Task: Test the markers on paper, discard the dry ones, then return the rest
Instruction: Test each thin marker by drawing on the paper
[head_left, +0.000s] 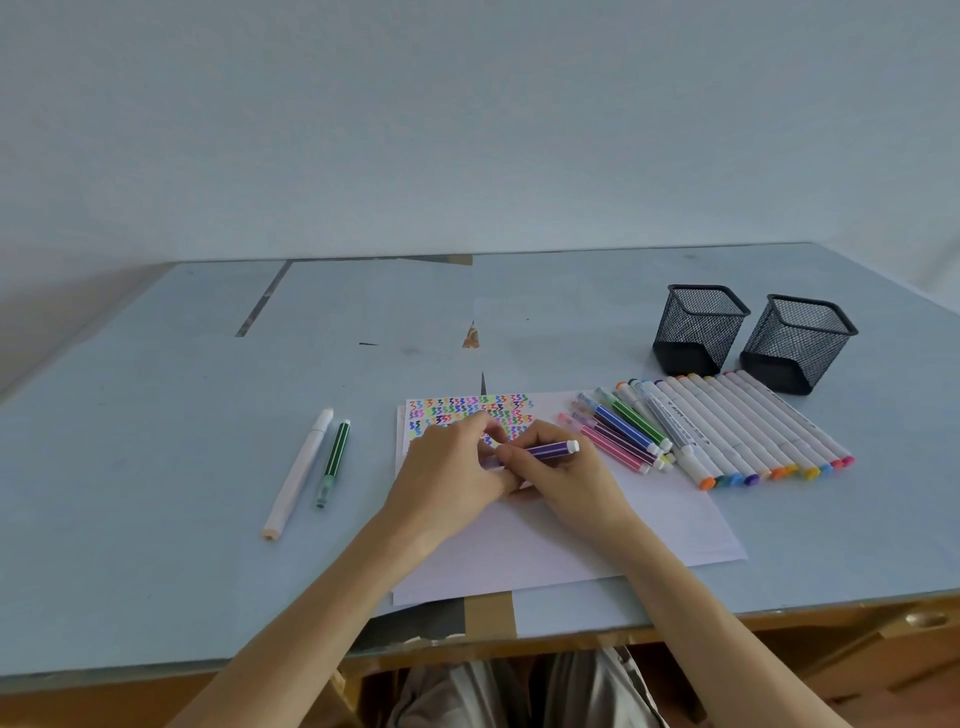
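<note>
A purple striped marker (548, 448) lies between both hands over the white paper (613, 525). My right hand (561, 478) grips its barrel, and my left hand (452, 470) pinches its left end, where the cap is hidden by fingers. Rows of coloured squiggles (467, 410) fill the paper's top edge. To the right lie a group of thin striped markers (623, 431) and a row of several thick white markers (748, 431). On the left, apart from the paper, rest a white marker (298, 473) and a green striped marker (332, 462).
Two black mesh pen cups (698, 330) (797, 343) stand at the back right, behind the white markers. The blue tabletop (182, 395) ends at a front edge near my forearms, with a wooden frame and my lap below.
</note>
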